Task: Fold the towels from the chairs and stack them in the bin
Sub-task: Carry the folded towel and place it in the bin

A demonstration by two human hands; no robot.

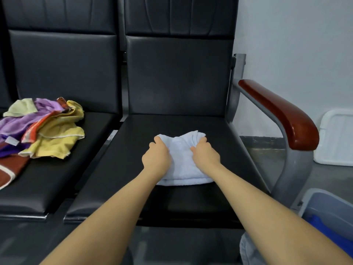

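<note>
2 black padded seats [179,77] stand side by side, each with a stitched backrest and a flat cushion, on a shared grey metal frame [236,73]. At the right edge of the row a metal arm carries a glossy reddish-brown wooden armrest [282,113]. Behind and to the right rises a plain pale wall [296,35] with a dark skirting band [261,142] along its foot. The grey concrete floor [267,161] lies beyond the armrest; a white plastic tray [338,138] leans against the wall there. Lighting is soft and even.
</note>
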